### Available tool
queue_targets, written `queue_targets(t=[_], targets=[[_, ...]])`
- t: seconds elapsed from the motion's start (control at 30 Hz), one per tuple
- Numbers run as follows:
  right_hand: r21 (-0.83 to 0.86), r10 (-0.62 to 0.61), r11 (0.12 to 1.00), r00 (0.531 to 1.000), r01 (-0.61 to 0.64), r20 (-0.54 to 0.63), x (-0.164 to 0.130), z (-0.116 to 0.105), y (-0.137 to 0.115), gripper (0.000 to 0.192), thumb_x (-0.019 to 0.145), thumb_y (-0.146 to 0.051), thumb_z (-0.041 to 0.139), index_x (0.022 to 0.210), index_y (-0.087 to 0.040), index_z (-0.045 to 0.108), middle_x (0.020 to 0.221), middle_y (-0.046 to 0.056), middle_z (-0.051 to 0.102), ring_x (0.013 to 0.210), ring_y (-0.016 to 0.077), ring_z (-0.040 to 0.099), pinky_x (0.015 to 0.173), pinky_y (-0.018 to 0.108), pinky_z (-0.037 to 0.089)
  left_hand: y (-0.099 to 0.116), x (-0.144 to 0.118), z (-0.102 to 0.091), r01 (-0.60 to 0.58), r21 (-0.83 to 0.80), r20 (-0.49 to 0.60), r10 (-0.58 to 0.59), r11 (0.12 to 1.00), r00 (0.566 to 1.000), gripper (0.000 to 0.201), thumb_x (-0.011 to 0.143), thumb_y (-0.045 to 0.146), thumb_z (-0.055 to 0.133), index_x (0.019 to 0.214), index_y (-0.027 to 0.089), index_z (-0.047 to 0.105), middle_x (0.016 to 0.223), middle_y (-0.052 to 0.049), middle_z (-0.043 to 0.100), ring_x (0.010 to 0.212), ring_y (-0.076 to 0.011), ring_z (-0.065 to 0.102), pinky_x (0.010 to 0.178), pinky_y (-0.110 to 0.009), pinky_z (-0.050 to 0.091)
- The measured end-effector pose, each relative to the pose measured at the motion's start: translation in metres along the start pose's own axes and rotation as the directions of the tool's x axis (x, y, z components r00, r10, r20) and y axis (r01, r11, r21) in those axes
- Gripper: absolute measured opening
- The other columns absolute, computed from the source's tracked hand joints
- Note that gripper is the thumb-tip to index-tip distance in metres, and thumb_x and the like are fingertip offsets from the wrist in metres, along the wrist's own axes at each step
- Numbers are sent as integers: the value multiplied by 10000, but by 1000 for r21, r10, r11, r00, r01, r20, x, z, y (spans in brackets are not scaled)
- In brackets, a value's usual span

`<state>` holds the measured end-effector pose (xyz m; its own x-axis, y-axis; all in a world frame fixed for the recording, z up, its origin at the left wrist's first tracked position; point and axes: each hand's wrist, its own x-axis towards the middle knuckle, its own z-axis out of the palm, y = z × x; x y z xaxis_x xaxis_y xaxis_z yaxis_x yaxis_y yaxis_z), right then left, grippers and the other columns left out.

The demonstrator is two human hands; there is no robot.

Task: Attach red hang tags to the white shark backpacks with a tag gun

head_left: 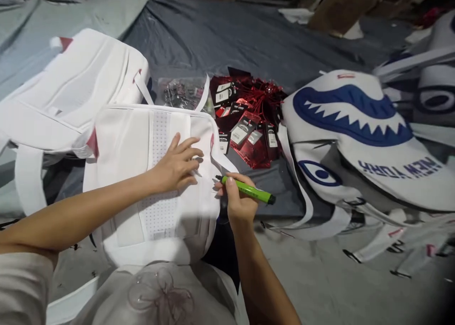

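On the floor before me: white backpack [156, 183] under my hands.
Another white bag [71, 88] lies at far left; my left hand [177, 164] rests flat, fingers spread, on the backpack's perforated back panel. My right hand [238, 202] grips a green marker [247, 190] at its right edge. Red tags [249, 121] and a shark-print bag [359, 130] lie beyond.

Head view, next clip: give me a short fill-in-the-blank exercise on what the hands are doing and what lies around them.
1. The right hand holds a tool whose body is ____ in colour.
2. The left hand rests flat on a ____ backpack.
3. The bag to the right bears a blue mouth with jagged ____.
4. Beyond the backpack lies a heap of tags on shiny ____ foil.

Missing words: green; white; teeth; red
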<state>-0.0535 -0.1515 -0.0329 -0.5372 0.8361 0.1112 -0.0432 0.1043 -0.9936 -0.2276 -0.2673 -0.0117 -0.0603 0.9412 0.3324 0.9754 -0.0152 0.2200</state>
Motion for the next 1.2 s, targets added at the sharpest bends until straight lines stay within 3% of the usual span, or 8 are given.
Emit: queue_targets(t=[0.13,0.2,0.37,0.67,0.83,1.0,1.2], targets=[[-34,-54,998,999,54,0,-1,4,4,271,859,-430,676,809,-171,610,536,-29,594,444,112,545,446,227,446,15,-1,3,38,134,-24,-35,990,999,185,829,287,749,900,163,631,1170,-104,623,1408,-387,360,1158,-752,173],[-66,-88,994,996,88,6,1,7,7,240,872,-392,665,786,-175,610,518,-37,566,445,115,532,456,237,445,19,-3,10,24,147,-81,-12,989,997,107,859,231,706,888,171,621,1063,-69,647,1360,-355,420,1157,-759,163],[-196,-169,965,984,176,52,6,15,8,222,884,-358,640,746,-185,623,551,-31,566,465,115,522,464,240,434,12,-11,24,-70,118,-221,95,991,971,102,943,225,573,846,192,580,959,-5,659,1243,-238,506,1233,-681,38],[-419,-264,857,954,301,145,15,15,7,242,878,-348,630,702,-183,622,549,-23,586,440,101,516,456,220,419,11,-9,28,-74,124,-268,105,990,958,96,942,216,549,849,195,546,948,-1,652,1222,-222,507,1263,-618,14],[-484,-214,838,968,250,130,17,16,6,273,871,-384,615,685,-185,612,510,-25,563,434,111,513,457,225,398,8,-10,31,-74,105,-268,100,992,958,95,947,211,547,855,192,541,946,2,649,1227,-219,507,1258,-626,10],[-489,-95,859,985,153,141,18,17,4,316,876,-441,597,690,-186,597,483,-27,548,427,119,516,476,234,389,8,-11,30,-31,-5,-192,30,999,981,95,952,212,538,859,196,533,973,0,662,1273,-238,493,1215,-704,32],[-483,-69,867,990,122,127,18,17,3,327,874,-446,598,678,-184,593,476,-18,558,424,126,527,483,240,388,8,-9,32,-75,82,-252,93,994,963,107,950,221,557,854,185,524,945,-9,658,1236,-235,516,1238,-646,50]])
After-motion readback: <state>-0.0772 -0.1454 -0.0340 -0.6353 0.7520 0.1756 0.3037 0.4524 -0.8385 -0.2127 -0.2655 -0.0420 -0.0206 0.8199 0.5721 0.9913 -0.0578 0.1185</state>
